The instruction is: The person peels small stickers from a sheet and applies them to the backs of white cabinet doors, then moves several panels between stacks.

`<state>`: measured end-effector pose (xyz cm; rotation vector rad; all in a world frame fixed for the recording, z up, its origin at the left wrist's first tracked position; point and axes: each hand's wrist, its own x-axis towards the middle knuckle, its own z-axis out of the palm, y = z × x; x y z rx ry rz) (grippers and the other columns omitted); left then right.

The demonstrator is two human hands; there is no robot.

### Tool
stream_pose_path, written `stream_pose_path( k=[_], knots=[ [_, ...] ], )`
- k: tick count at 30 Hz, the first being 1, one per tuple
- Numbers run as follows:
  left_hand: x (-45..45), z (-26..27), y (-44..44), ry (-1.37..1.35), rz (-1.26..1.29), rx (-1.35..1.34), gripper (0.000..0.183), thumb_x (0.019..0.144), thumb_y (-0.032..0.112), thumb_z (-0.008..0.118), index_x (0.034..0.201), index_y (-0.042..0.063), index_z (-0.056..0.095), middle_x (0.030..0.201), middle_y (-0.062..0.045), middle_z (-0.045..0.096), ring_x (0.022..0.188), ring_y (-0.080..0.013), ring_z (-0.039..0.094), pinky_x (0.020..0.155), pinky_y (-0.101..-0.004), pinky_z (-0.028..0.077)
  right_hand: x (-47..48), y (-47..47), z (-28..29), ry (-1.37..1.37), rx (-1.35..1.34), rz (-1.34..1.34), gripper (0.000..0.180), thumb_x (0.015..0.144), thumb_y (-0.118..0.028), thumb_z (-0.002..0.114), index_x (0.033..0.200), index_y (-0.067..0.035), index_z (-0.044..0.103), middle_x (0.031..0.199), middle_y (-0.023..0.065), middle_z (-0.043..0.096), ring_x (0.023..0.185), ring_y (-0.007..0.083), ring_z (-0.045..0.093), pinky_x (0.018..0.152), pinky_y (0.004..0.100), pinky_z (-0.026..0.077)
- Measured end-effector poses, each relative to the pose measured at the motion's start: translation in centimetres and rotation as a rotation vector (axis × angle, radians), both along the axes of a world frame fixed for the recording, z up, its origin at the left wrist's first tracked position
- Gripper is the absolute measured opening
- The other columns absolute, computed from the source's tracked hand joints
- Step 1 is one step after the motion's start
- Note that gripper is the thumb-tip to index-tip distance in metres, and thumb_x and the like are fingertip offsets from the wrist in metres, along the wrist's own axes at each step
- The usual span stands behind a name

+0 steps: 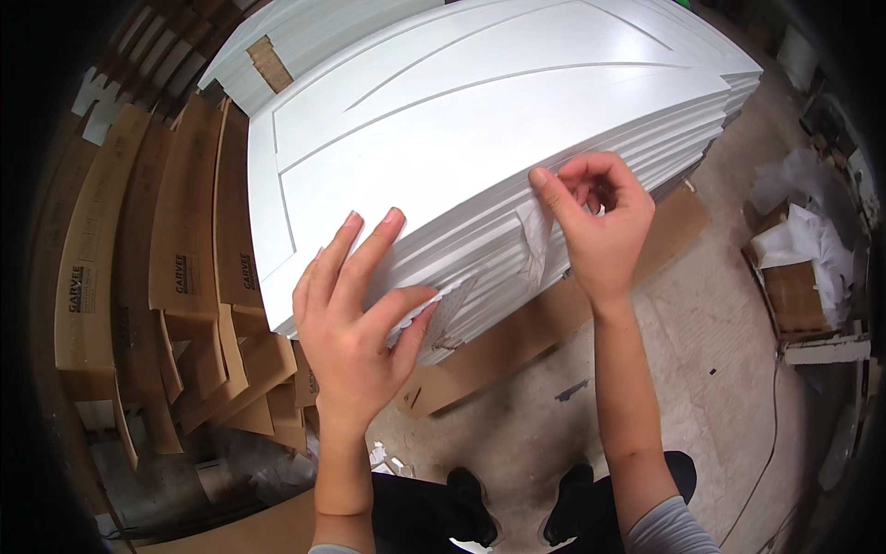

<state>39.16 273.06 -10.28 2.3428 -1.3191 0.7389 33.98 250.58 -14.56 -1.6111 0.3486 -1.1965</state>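
A white panel [443, 152] with grooved lines lies on top of a stack of similar panels [664, 145]. My left hand [360, 318] rests its fingertips on the panel's near edge. Between its thumb and index finger is a thin white sheet [453, 305] with a scalloped edge and small dots. My right hand [602, 215] is at the same edge further right, thumb and curled fingers close together. Whether anything small is between them is hidden. A crumpled translucent strip [536, 239] hangs against the stack's side just below the right thumb.
Several long cardboard cartons [183, 228] bearing the Garvee name stand at the left. Flat cardboard [554, 318] lies under the stack on the concrete floor [678, 346]. A carton with white wrapping [796, 291] stands at the right, near a cable [772, 429]. Another white stack [304, 41] is behind.
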Motion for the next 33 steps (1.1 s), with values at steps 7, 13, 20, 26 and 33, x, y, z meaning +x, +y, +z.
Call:
stream_pose_path(
  k=[7,13,20,26,33],
  knots=[
    [0.3,-0.7,-0.2,-0.054,0.012,-0.054,0.013,0.065,0.015,0.079,0.073,0.018,0.070,0.130,-0.002,0.063,0.127,-0.0283,0.051,0.098,-0.0373,0.037,-0.6,0.5,-0.7,-0.187,0.182,0.143,0.017,0.078,0.000,0.073,0.091,-0.004,0.062,0.082,-0.0005,0.065,0.065,0.0012,0.051,0.055,0.0168,0.034],
    [0.0,-0.7,-0.3,-0.009,0.025,-0.038,0.013,0.065,0.012,0.079,0.075,0.017,0.072,0.131,-0.005,0.062,0.131,-0.0281,0.048,0.103,-0.0392,0.034,0.1,0.6,-0.8,-0.123,-0.100,-0.005,0.018,0.075,0.001,0.072,0.089,-0.005,0.062,0.080,-0.0014,0.067,0.062,0.0038,0.054,0.054,0.0197,0.037],
    [0.0,-0.7,-0.3,-0.008,0.028,-0.061,0.012,0.066,0.012,0.079,0.075,0.016,0.072,0.130,-0.005,0.063,0.131,-0.0282,0.048,0.103,-0.0382,0.034,0.4,0.1,-1.3,-0.103,-0.298,-0.149,0.020,0.073,-0.001,0.076,0.086,-0.005,0.062,0.077,-0.0012,0.064,0.064,0.0048,0.055,0.057,0.0207,0.041],
    [0.2,-0.8,-0.3,-0.021,0.024,-0.074,0.012,0.066,0.012,0.080,0.074,0.016,0.072,0.128,-0.005,0.064,0.130,-0.0286,0.050,0.103,-0.0382,0.035,0.0,-1.0,-1.6,-0.130,0.004,0.034,0.027,0.076,0.005,0.075,0.098,-0.003,0.061,0.086,0.0004,0.060,0.074,0.0058,0.055,0.058,0.0177,0.040],
    [0.1,-1.0,-0.4,-0.029,0.044,-0.079,0.012,0.066,0.013,0.080,0.074,0.018,0.072,0.127,-0.004,0.065,0.129,-0.0281,0.050,0.102,-0.0380,0.036,-0.4,0.5,-1.8,-0.234,0.057,0.173,0.029,0.077,0.011,0.066,0.103,-0.001,0.058,0.099,0.0045,0.057,0.085,0.0078,0.059,0.053,0.0174,0.041]
  ],
)
